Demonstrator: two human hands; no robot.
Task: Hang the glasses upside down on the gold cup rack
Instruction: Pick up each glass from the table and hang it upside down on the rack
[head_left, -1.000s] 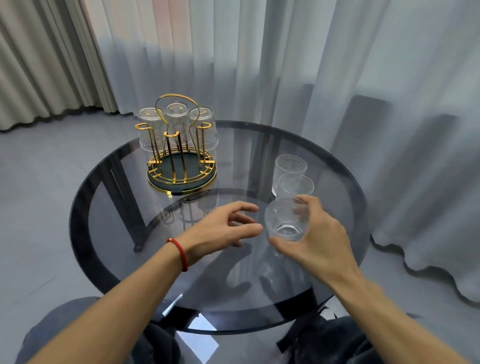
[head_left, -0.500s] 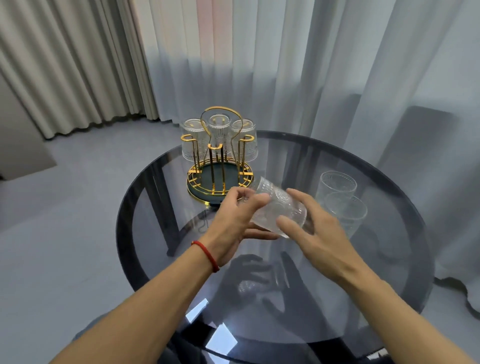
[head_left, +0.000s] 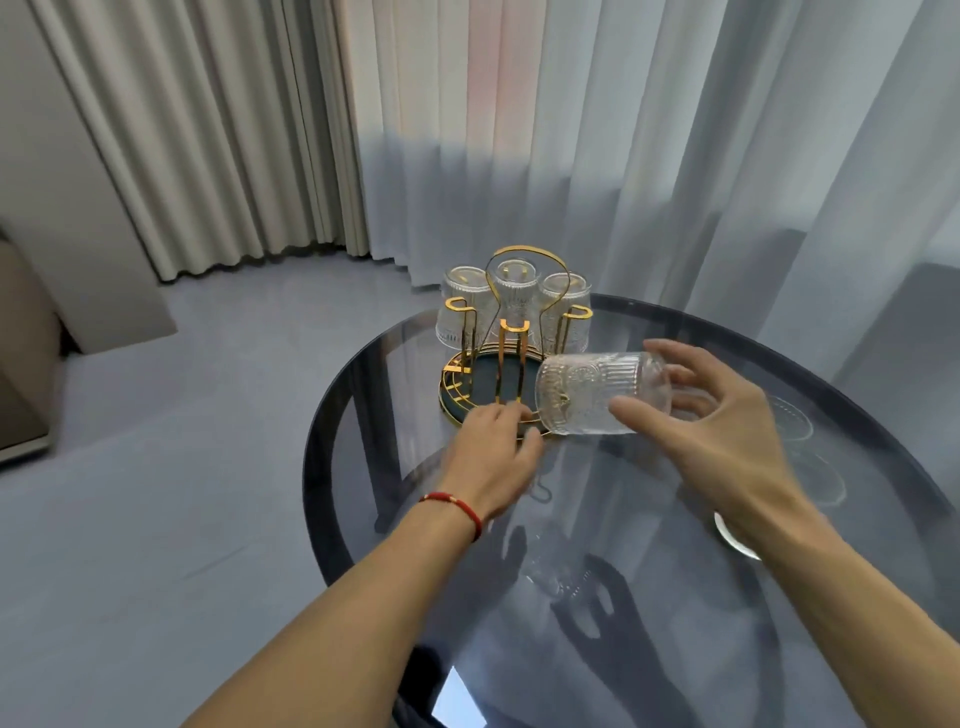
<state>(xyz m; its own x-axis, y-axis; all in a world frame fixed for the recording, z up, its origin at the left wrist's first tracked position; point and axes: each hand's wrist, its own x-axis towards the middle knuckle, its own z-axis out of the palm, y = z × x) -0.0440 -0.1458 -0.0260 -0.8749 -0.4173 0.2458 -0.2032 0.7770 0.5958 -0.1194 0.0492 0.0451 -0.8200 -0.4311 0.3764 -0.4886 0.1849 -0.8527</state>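
Observation:
The gold cup rack (head_left: 452, 378) stands at the far left of the round glass table (head_left: 332, 415). Three ribbed glasses hang upside down on its back prongs, one on the left (head_left: 461, 306), one in the middle (head_left: 514, 291) and one on the right (head_left: 567, 307). Its front prongs are bare. My right hand (head_left: 727, 441) holds another ribbed glass (head_left: 587, 396) on its side just right of the rack, mouth toward the prongs. My left hand (head_left: 488, 462) pinches the rack's front base rim. Two more glasses (head_left: 790, 422) stand blurred behind my right hand.
Sheer white curtains (head_left: 623, 156) hang close behind the table, with thicker beige ones (head_left: 208, 130) to the left. A sofa edge (head_left: 21, 364) shows at far left on the grey floor. The table's dark frame shows through the glass.
My left hand let go of the glass and dropped onto the rack's base rim. My right hand carried the glass, now lying on its side, up next to the rack. The view swung left.

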